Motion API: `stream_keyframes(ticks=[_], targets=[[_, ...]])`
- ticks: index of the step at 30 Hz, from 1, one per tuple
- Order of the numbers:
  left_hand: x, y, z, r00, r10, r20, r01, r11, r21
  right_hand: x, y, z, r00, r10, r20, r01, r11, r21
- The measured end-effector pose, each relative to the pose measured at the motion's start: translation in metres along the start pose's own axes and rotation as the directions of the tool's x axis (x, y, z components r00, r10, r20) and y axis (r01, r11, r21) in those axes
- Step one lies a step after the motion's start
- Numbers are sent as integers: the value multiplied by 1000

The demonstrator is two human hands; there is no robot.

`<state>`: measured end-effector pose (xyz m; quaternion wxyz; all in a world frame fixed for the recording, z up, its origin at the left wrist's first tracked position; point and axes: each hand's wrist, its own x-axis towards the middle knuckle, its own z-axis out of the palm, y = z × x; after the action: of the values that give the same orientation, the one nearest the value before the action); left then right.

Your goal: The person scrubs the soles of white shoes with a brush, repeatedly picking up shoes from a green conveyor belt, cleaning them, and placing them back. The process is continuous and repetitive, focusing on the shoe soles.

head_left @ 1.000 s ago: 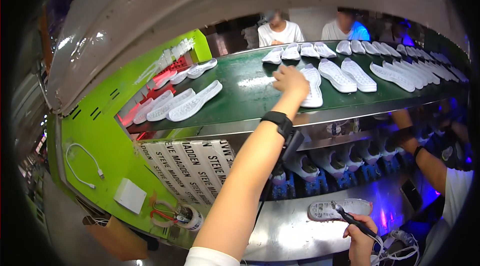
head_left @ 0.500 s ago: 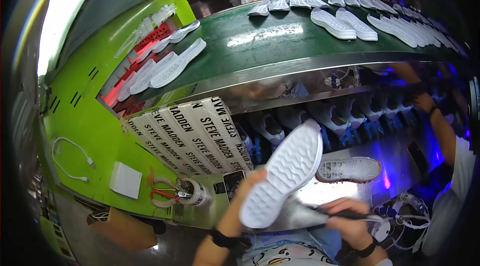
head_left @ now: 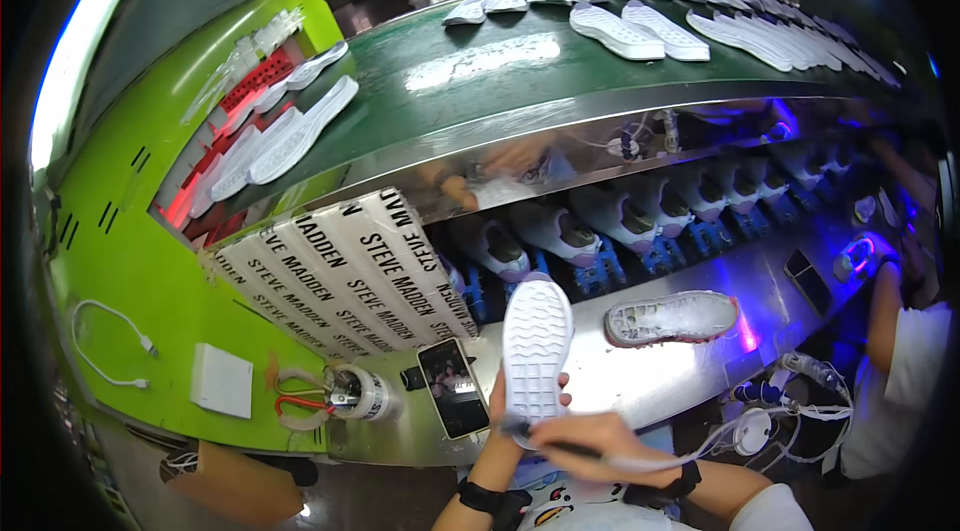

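Observation:
My left hand [head_left: 497, 409] grips a white shoe sole [head_left: 538, 341] from beneath, its fingers wrapped round the lower edges. The patterned tread faces me, and the sole stands nearly upright in view. In my right hand [head_left: 610, 446] is a black-handled brush [head_left: 570, 448] with a pale tube trailing off to the right. Its dark tip touches or hovers over the sole's lower end; contact cannot be told. Another sole with a reddish rim [head_left: 672, 318] lies on the metal bench [head_left: 590, 391] beyond my right hand, its whitish hollow side up.
Several pale shoes [head_left: 625, 221] stand on blue supports under the green conveyor belt [head_left: 400, 101], which carries white soles [head_left: 640, 31]. A printed cardboard box [head_left: 350, 271], a phone [head_left: 452, 386] and a tool cup [head_left: 362, 393] are at left. A co-worker's arm [head_left: 884, 306] reaches in from the right.
The sole has swung from a rightward slant to nearly upright. My right hand has brought the brush left to its lower end. The whole view has shifted, and the phone shows more fully.

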<state>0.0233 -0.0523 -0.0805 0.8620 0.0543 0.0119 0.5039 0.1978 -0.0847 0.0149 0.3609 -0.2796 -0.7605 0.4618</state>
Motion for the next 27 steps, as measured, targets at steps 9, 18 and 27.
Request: stream_keyframes(ticks=[9,18,27], targets=[[33,50,24,904,-396,-158,424,797,430,19,-9,-40,954,-2,298,-22,997,77],[87,52,28,564,-690,-453,565,-76,821,26,-14,-61,882,-316,350,420,864,-277],[25,-4,56,954,11,-300,27,992,123,12,-28,-70,975,214,-61,-207,973,98]])
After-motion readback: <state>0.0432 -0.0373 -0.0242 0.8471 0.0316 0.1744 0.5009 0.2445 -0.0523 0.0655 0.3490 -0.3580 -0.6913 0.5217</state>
